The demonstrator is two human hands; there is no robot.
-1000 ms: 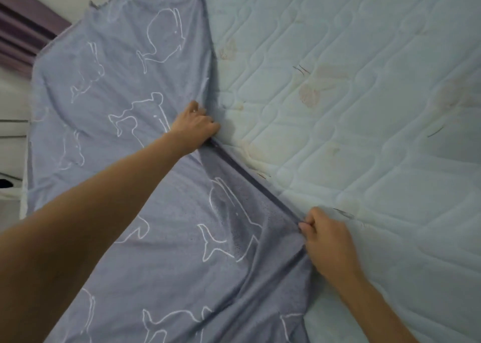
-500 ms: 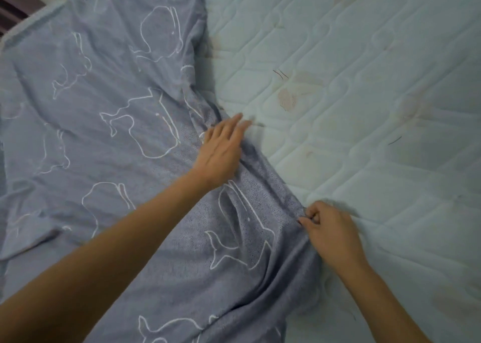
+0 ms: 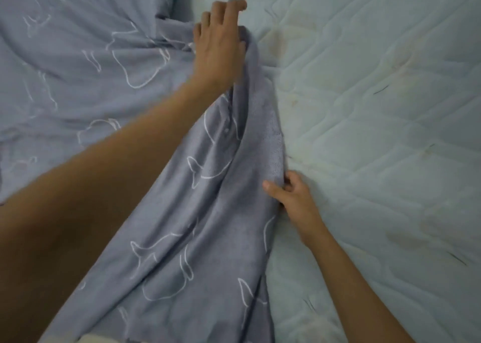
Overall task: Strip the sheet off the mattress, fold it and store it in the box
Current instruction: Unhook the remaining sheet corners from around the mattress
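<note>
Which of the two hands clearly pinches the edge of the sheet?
The right hand, nearer in the view: its thumb and curled fingers pinch the edge of the sheet beside the bare mattress. The left hand, farther off, is blurred with fingers extended.

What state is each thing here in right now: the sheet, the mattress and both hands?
Sheet: partly pulled back, bunched into a ridge, not yet folded.
Mattress: bare, quilted and stained on one side; the rest under the sheet.
Left hand: at the ridge's far end, blurred; hold unclear.
Right hand: pinches the sheet's edge at the near end.
</note>
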